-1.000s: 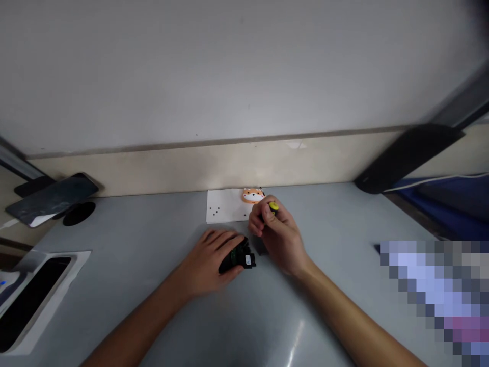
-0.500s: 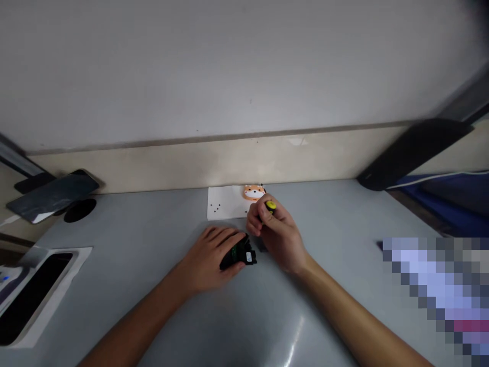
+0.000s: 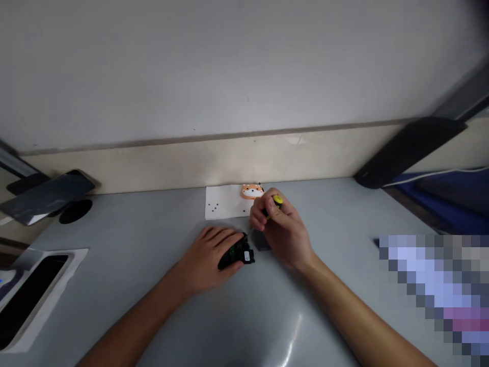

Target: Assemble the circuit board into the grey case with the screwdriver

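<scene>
Head view shows a small black device (image 3: 236,254) with a green circuit board showing inside it, lying on the grey table (image 3: 153,285) a little in front of the person. The left hand (image 3: 208,260) lies over the device from the left, fingers spread flat on its top and thumb along its near edge, pinning it to the table. The right hand (image 3: 284,232) is curled shut around a small screwdriver (image 3: 273,206) with a yellow cap, thumb and fingers pinched on the handle; the tool slants down and to the left toward the device's far edge, and the tip is too small to make out, so I cannot tell whether it sits in a screw.

Judging from this, the step in hand is working a screw on the device, with one hand steadying and the other driving. The next move would call for keeping the blade square in the screw head and the device still, since a slip could scratch the board.

Just beyond the hands lies a white sheet of paper (image 3: 223,203) with several tiny black screws (image 3: 213,207) on it, and an orange animal-face figure (image 3: 251,191) at its right corner. Far left, a dark phone (image 3: 46,196) leans on a stand, and a black tray (image 3: 30,295) sits at the table's near left edge.
</scene>
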